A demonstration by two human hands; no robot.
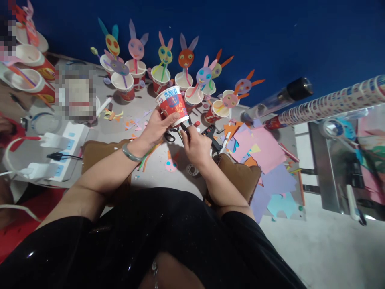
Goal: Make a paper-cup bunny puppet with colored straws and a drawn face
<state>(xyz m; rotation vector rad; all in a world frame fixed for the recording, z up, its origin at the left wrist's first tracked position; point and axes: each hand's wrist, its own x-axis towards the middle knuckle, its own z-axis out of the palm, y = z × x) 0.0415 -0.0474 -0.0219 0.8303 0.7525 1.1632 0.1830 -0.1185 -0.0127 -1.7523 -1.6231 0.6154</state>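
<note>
A red printed paper cup [173, 107] is tilted in my left hand [158, 127], whose fingers and thumb wrap around its side. The base of the cup faces down toward my right hand [197, 145]. That hand is closed on a slim black tool [184, 127] whose tip is at the cup's base; its exact kind is hard to make out. Black looped handles [170, 136] show on the table between my hands. Below them lies a pink paper rabbit face [171, 164] with blue eyes and an orange ear, near a tape roll [192, 169].
Several paper cups with rabbit figures [136, 50] line the blue wall. A black glue gun [212, 136] and coloured paper [255, 144] lie right, beside a long cup stack [327, 105]. At left are a power strip [70, 150] and another person's hand [6, 130].
</note>
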